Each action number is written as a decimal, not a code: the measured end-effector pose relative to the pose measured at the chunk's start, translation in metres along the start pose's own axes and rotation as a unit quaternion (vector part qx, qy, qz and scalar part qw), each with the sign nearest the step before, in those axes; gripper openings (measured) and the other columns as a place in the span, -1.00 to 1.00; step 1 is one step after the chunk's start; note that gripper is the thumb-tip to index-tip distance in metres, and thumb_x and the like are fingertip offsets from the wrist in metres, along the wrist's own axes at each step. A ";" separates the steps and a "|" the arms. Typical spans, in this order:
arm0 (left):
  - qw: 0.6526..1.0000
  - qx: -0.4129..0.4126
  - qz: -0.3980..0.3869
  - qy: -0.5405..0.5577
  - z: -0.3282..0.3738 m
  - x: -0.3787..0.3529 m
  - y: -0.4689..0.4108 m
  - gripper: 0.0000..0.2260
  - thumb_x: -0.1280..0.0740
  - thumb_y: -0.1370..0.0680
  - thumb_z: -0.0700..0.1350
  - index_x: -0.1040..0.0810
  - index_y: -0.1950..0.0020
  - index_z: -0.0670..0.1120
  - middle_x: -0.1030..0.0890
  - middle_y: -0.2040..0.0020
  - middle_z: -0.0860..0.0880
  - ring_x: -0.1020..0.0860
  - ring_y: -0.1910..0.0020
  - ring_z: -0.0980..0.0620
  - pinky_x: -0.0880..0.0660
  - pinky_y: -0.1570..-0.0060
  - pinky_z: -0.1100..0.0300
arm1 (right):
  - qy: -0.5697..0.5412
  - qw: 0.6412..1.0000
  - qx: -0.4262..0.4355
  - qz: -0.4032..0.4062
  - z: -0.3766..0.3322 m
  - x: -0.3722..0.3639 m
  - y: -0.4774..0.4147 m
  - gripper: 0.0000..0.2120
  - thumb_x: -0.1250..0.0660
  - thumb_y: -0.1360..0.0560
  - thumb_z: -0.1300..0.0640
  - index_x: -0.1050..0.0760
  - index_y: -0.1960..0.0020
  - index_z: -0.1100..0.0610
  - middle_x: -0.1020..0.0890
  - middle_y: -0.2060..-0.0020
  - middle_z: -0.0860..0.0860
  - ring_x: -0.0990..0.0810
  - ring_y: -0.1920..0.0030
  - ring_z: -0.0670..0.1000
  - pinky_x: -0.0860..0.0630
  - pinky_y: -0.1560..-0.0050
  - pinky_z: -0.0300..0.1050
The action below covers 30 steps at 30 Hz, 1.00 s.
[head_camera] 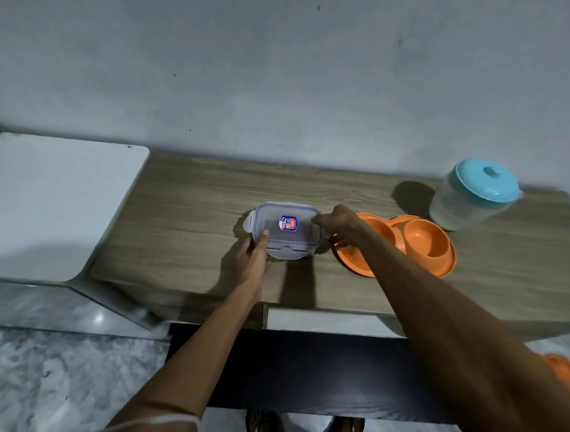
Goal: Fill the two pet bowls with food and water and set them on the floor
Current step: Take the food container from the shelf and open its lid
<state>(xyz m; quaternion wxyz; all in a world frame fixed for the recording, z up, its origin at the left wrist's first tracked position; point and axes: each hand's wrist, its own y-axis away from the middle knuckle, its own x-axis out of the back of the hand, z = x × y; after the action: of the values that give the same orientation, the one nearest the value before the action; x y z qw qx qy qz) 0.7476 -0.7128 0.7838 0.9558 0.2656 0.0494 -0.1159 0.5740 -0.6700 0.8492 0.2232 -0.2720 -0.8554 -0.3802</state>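
Stretching across the middle of the view is a wooden table (186, 192), and it is standing against a plain grey wall (283, 68). A white top (49, 199) is butting up to its left end, and a marbled floor (42, 368) is showing below. A dark panel (303, 373) is hanging under the table's front edge.

The orange double pet bowl (423, 244) is sitting on the table just right of a clear plastic box (286, 240). The right forearm is crossing over the bowl's left well and hiding part of it. A clear jug (463, 207) with a teal lid (486, 180) is standing behind the bowl, near the wall. Another orange thing (564, 368) is lying on the floor at the right edge, and the frame is cutting it off. The print on the box's sticker (287, 223) is blurring too much to read. Two feet (261, 424) are peeking in at the bottom.

Both arms are reaching forward to the box. The left hand (254, 258) is grasping its near left corner, with the thumb (263, 237) pressing on the lid. The right hand (340, 221) is curling its fingers over the box's right end, fingertips meeting the rim. The hand itself is hiding which part they are pinching.
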 end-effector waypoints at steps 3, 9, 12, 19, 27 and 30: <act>1.000 -0.001 0.010 0.020 0.001 0.001 0.000 -0.79 -0.36 -0.57 0.00 -0.63 -0.10 -0.09 -0.65 0.07 -0.07 -0.58 0.05 -0.03 -0.53 0.00 0.07 | -0.015 0.999 0.005 0.033 -0.004 0.004 0.005 -0.78 -0.40 -0.50 0.12 -0.45 0.08 0.27 -0.54 0.13 0.22 -0.54 0.30 0.13 -0.45 0.39 -0.08; 0.999 0.013 -0.045 0.005 0.000 0.002 -0.001 -0.51 -0.05 -0.65 0.19 -0.43 -0.42 -0.08 -0.56 -0.24 -0.11 -0.51 -0.13 -0.05 -0.45 0.00 0.17 | -0.177 0.984 0.007 -0.016 -0.016 0.007 0.013 -0.81 -0.42 -0.49 0.29 -0.43 0.21 0.24 -0.52 0.21 0.16 -0.54 0.31 0.09 -0.54 0.35 -0.08; 0.999 0.031 -0.021 0.013 -0.002 0.003 -0.005 -0.57 -0.05 -0.65 0.19 -0.38 -0.40 -0.01 -0.54 -0.06 -0.09 -0.49 0.05 -0.02 -0.44 0.08 0.20 | -0.234 0.972 0.024 -0.029 -0.027 0.016 0.012 -0.81 -0.39 -0.51 0.33 -0.43 0.23 0.23 -0.52 0.28 0.15 -0.52 0.33 0.09 -0.51 0.40 -0.12; 1.000 0.001 -0.008 -0.015 -0.013 0.007 -0.016 -0.76 -0.21 -0.66 -0.04 -0.48 -0.29 -0.06 -0.51 0.20 0.01 -0.50 0.23 0.10 -0.47 0.24 0.27 | -0.314 0.948 0.026 0.037 -0.057 0.034 -0.029 -0.78 -0.35 -0.55 0.31 -0.41 0.23 0.22 -0.50 0.33 0.16 -0.51 0.37 0.07 -0.47 0.61 -0.26; 0.999 -0.032 0.017 -0.001 -0.026 0.007 -0.028 -0.71 -0.22 -0.65 -0.08 -0.51 -0.32 -0.17 -0.57 0.40 0.09 -0.48 0.32 0.06 -0.48 0.43 0.39 | -0.277 0.959 -0.041 0.046 -0.038 0.004 -0.109 -0.84 -0.34 -0.58 0.23 -0.43 0.15 0.24 -0.56 0.10 0.18 -0.56 0.16 0.10 -0.52 0.25 -0.02; 0.999 -0.033 0.026 -0.011 -0.028 0.008 -0.030 -0.68 -0.24 -0.64 -0.06 -0.50 -0.36 -0.12 -0.56 0.31 0.00 -0.52 0.29 0.04 -0.53 0.35 0.35 | -0.262 0.962 -0.049 0.059 -0.027 -0.009 -0.124 -0.78 -0.38 -0.55 0.24 -0.41 0.23 0.22 -0.54 0.18 0.21 -0.57 0.23 0.15 -0.60 0.28 0.09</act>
<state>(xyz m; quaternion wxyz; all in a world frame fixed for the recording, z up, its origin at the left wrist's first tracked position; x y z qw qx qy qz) 0.7471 -0.7244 0.7435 0.9674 0.2333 0.0358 -0.0922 0.5069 -0.7637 0.7950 -0.0009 -0.4224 -0.8468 -0.3233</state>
